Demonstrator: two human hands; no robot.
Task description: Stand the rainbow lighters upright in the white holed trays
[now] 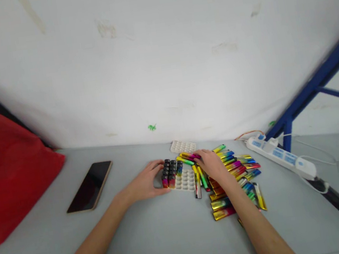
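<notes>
A white tray (182, 183) with rows of round hollows lies in the middle of the grey table. Along its left side stand several upright lighters (171, 171) with black tops and shiny coloured bodies. My left hand (148, 182) curves round the tray's left edge, thumb at the near corner and fingers by the far lighters. Beyond the tray's right part, my right hand (209, 163) has its fingertips closed on a magenta and yellow lighter (189, 156). Beneath and beside that hand, a loose pile of metallic lighters (236, 168) lies flat, partly covered by my forearm.
A second white tray (183, 146) lies by the wall. At left are a dark phone (91, 186) and a red cloth-like thing (8, 170). To the right, a white power strip (280, 155) with cables runs near a blue metal frame (309, 86).
</notes>
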